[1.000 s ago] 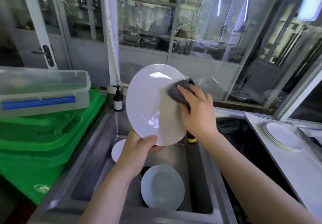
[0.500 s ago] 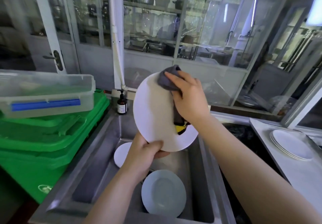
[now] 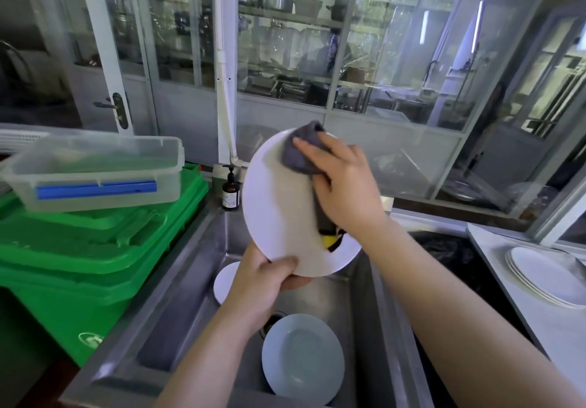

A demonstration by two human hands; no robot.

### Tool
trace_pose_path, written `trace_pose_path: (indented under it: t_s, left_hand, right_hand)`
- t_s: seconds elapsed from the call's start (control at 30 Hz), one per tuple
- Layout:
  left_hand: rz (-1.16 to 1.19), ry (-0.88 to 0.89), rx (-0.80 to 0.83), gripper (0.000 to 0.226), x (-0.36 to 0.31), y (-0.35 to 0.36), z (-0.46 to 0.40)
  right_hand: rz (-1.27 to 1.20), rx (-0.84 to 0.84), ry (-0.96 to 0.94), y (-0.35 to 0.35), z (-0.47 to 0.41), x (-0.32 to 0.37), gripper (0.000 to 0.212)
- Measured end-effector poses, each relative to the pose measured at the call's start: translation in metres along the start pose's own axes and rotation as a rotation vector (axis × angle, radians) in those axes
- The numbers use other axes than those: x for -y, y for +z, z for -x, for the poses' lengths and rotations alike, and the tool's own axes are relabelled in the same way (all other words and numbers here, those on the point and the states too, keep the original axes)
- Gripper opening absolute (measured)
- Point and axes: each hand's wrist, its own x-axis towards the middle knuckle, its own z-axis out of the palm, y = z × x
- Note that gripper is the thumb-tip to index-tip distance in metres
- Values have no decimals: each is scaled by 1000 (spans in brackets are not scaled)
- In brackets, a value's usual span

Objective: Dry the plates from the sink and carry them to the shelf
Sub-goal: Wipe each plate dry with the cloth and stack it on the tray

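A white plate point(image 3: 279, 214) is held upright above the steel sink point(image 3: 190, 284). My left hand point(image 3: 266, 277) grips its bottom rim, thumb in front. My right hand point(image 3: 342, 185) presses a grey cloth point(image 3: 299, 153) flat against the plate's upper right face. Two more plates lie in the sink: a grey-looking one point(image 3: 302, 357) near the drain and a white one point(image 3: 223, 282) partly hidden behind my left hand. Several dried plates point(image 3: 545, 272) are stacked on the white shelf point(image 3: 520, 306) to the right.
Green bins point(image 3: 95, 249) stand left of the sink with a clear lidded box point(image 3: 98, 169) on top. A brown pump bottle point(image 3: 230, 192) sits at the sink's back corner. Glass partition panels rise behind. A dark basin point(image 3: 450, 249) lies between sink and shelf.
The cloth and my right hand slid from the plate's right side up to its top edge. The plate turned a little and now shows its plain face.
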Motion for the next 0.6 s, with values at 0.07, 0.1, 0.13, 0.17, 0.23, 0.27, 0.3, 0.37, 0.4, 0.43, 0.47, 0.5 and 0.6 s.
trace_pose_path:
  t_s: [0.07,0.1,0.13,0.17,0.23,0.27,0.3,0.37,0.4,0.43,0.47,0.5,0.6]
  left_hand:
    - [20,25,-28,47,-2,-4,0]
    - [29,39,-46,48,-4,-6,0]
    - [40,51,-65,49,-6,-9,-1]
    - [55,56,-85,51,-8,-12,-2]
    - [93,63,-110,52,-10,-17,-3]
    - [107,69,-108,51,-9,-18,-4]
    - [112,69,-104,49,-8,-19,-4]
    - [102,48,-111,50,-6,-19,-5]
    - [83,31,-116,52,-5,-18,-5]
    - [55,16,-110,54,-4,-17,-6]
    - [25,3,-97,55,-3,-16,-6]
    - [-1,-9,-87,54,-1,-15,-6]
    - [-24,-46,-25,51,4,-13,-5]
  right_hand:
    - [75,-16,54,-4,0,-18,51]
    - [99,-13,75,-4,4,-25,51]
    - [116,-2,92,-3,9,-30,51]
    - [132,17,102,0,16,-33,50]
    - [159,62,97,8,30,-35,51]
    - [163,81,96,11,36,-34,51]
    - [161,93,106,15,39,-33,51]
    - [148,86,160,20,38,-31,52]
    - [139,65,196,21,33,-31,51]
    - [128,36,230,21,27,-31,51]
    - [114,9,252,21,20,-30,50]
    - [98,-10,254,21,14,-28,50]
    - [19,-5,173,22,3,-8,50]
